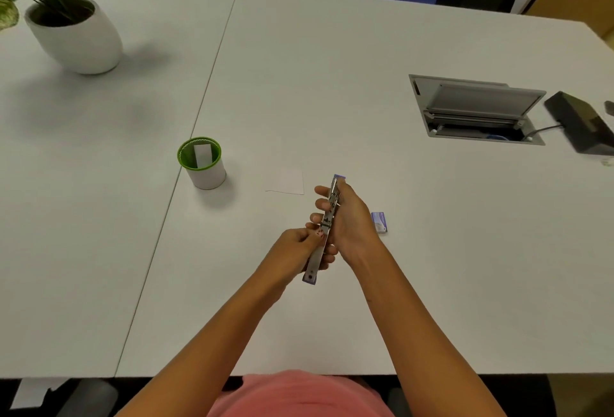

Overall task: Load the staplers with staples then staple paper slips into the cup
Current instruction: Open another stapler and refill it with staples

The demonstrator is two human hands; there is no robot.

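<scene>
A person in a pink top holds a stapler (329,210), swung open into one long metal strip, just above the white surface (332,84). The right grip (345,214) is wrapped around the stapler's far half, and the left grip (300,244) pinches it near the hinge. A small box of staples (379,222) lies on the surface just right of the hands. A white paper slip (288,182) waits beyond them, near the stapler's far tip. Further left stands the green-rimmed cup (206,174), with one slip (202,155) already upright inside it.

The step appears to be loading. Whether staples already sit in the channel is too small to tell. Next, the person would likely need to seat a strip, fold the stapler closed until it catches, and then reach for the loose slip.
</scene>
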